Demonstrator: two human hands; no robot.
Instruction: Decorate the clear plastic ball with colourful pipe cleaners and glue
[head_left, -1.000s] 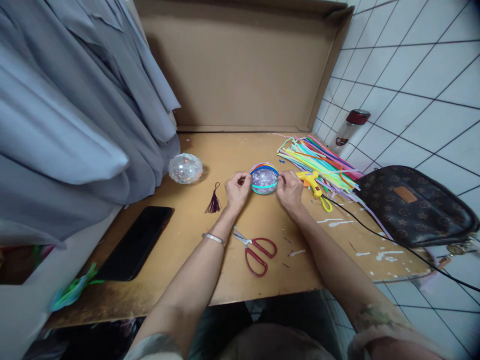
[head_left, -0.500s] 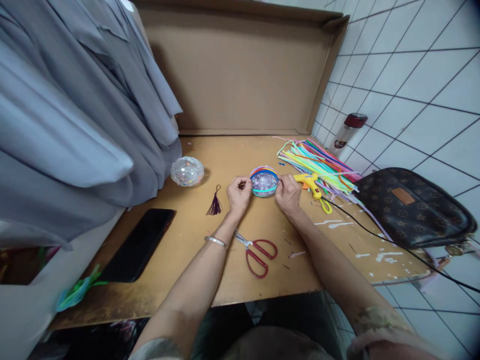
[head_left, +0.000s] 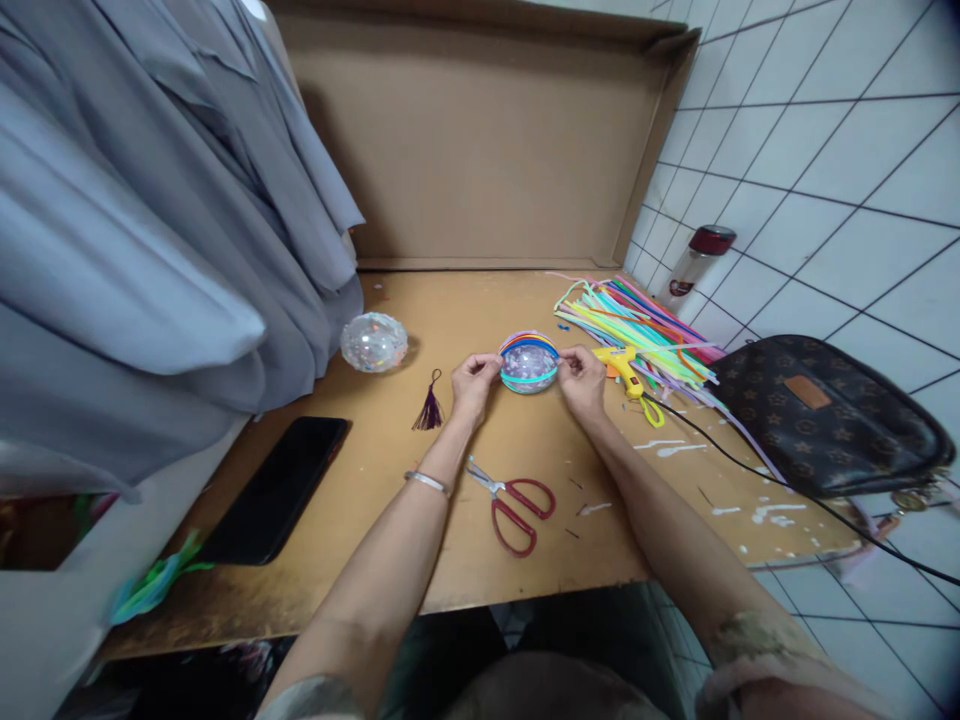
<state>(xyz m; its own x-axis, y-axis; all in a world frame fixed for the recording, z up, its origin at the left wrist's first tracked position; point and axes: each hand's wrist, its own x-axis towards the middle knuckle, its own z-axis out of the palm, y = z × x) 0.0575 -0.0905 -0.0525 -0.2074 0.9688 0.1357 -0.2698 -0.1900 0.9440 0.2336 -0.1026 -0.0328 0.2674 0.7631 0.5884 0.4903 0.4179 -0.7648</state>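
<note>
Two-handed hold above the table [head_left: 457, 310]: a ball [head_left: 529, 372] ringed with coloured bands sits between the left hand [head_left: 472, 388] and the right hand [head_left: 583, 384] — fingertips of each pinched closed on its opposite sides. Scissors [head_left: 498, 487] lie nearer the person; a yellow glue gun [head_left: 628, 370] lies beside the right hand.
</note>
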